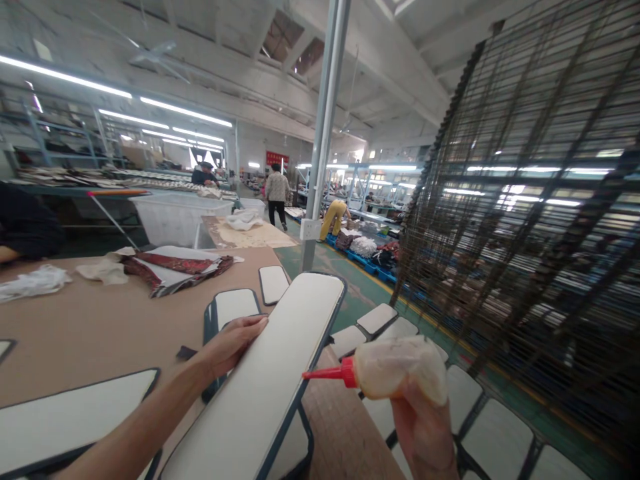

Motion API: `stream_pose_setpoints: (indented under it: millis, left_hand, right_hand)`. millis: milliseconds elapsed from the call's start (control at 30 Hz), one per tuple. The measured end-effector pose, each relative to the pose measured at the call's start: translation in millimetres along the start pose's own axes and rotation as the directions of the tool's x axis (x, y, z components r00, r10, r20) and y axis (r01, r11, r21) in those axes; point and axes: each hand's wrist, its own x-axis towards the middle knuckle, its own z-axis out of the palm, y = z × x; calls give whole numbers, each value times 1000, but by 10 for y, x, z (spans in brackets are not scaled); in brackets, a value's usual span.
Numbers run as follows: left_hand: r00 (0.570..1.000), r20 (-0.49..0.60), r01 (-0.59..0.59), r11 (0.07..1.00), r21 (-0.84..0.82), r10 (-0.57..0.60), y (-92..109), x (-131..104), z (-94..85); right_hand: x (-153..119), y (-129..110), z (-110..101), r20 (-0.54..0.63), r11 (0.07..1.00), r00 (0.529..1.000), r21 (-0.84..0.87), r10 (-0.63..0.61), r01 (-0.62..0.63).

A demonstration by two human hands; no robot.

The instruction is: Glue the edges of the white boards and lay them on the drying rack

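A long white panel [270,360] with rounded corners and a dark edge is tilted up in front of me. My left hand [239,343] grips its left long edge, fingers closed on it. In my right hand [423,420] is a clear plastic bottle [400,370] with a red cap and a thin red nozzle, half full of yellowish liquid. The nozzle tip points left and is at the panel's right edge; whether it touches is hard to tell. Other white panels with dark edges lie below and behind, such as one on the left [75,417].
Patterned red cloth [183,267] and white scraps [35,283] lie on the brown table [200,320]. A metal post [323,133] rises beyond it. Several panels [495,430] are at the right, beside a tall wire rack [525,200]. A person's dark sleeve [25,223] shows at left; others are farther back.
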Motion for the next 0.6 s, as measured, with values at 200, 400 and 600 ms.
stream_pose_setpoints:
  millis: [200, 400, 600]
  left_hand:
    - [999, -53, -9, 1000, -18, 8, 66, 40, 35]
    - [995, -95, -11, 1000, -27, 8, 125, 89, 56]
    - [992, -125, -24, 999, -42, 18, 163, 148, 65]
  right_hand:
    - [-53, 1, 12, 6, 999, 1000, -28, 21, -21]
    - [-99, 14, -42, 73, 998, 996, -18, 60, -59]
    - [-162, 14, -26, 9, 997, 997, -6, 71, -71]
